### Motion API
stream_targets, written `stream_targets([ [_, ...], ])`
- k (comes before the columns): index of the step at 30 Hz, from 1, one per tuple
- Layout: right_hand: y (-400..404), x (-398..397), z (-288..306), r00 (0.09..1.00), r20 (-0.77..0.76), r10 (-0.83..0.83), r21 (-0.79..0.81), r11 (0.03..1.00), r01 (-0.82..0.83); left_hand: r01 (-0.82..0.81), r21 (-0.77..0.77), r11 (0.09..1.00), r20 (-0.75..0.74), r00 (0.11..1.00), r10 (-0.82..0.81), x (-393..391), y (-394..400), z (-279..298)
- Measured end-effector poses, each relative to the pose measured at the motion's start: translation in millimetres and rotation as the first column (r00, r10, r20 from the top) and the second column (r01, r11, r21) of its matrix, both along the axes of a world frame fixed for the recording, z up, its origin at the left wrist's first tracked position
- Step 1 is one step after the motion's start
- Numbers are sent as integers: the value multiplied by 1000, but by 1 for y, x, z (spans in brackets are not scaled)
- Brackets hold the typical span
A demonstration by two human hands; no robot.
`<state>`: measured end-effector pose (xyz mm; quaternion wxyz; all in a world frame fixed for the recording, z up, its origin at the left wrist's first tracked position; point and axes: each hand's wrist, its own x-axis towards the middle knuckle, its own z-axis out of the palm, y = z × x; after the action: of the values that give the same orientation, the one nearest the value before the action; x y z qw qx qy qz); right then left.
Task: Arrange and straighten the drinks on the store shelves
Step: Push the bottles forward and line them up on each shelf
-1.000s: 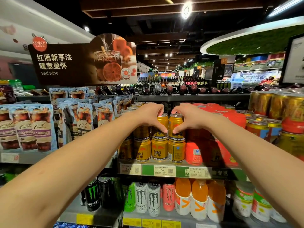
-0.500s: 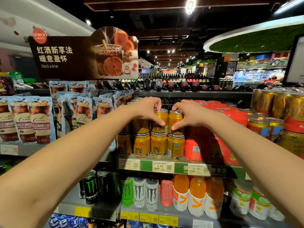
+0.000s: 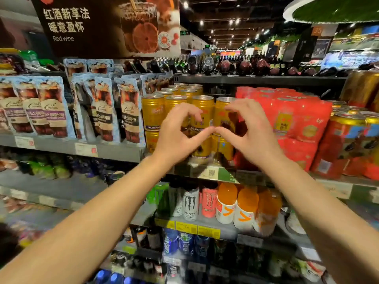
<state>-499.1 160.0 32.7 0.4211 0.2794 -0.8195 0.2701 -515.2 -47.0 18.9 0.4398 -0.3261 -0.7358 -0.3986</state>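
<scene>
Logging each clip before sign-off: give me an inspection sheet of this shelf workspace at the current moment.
Surface: grey store shelf with price tags.
Job's things: gold cans stacked two high, upright.
Clutter: coffee pouches to the left; red multipacks to the right; energy drink cans and orange bottles on the shelf below.
Grips: left hand and right hand curled before the cans, thumb tips meeting; no grip on a can visible.
Cables: nothing seen.
Surroundings: red wine sign, wine bottles.
</scene>
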Motion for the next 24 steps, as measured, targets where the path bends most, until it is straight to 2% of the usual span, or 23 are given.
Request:
stream_targets([
  [3, -3, 16, -51, 995, 79, 62, -131, 990, -52, -47, 120, 992, 41, 998, 42, 21, -3, -62],
  [6, -4, 26, -113, 979, 185, 86, -264, 964, -35, -163, 257, 953, 231, 968, 104, 38, -2, -132],
  [10, -12, 34, -187, 935, 338, 105, -450, 891, 63, -322, 292, 900, 539, 833, 123, 41, 7, -211],
  [12, -21, 39, -214, 927, 358, 110, -445, 893, 65, -412, 312, 856, 663, 739, 115, 35, 11, -237],
  [14, -32, 41, -239, 920, 387, 63, -373, 923, 93, -472, 310, 826, 736, 669, 106, 26, 13, -257],
  [17, -50, 37, -268, 779, 614, 129, -422, 887, 186, -516, 232, 824, 805, 578, 136, 11, 16, -278],
  [19, -58, 27, -285, 678, 725, 120, -418, 859, 294, -512, 268, 816, 835, 546, 69, 3, 18, -286],
  [21, -63, 20, -296, 620, 777, 106, -401, 843, 358, -505, 279, 817, 830, 554, 59, -2, 20, -292],
  [24, -71, 11, -309, 557, 822, 118, -392, 827, 403, -491, 191, 850, 792, 589, 162, -8, 22, -301],
])
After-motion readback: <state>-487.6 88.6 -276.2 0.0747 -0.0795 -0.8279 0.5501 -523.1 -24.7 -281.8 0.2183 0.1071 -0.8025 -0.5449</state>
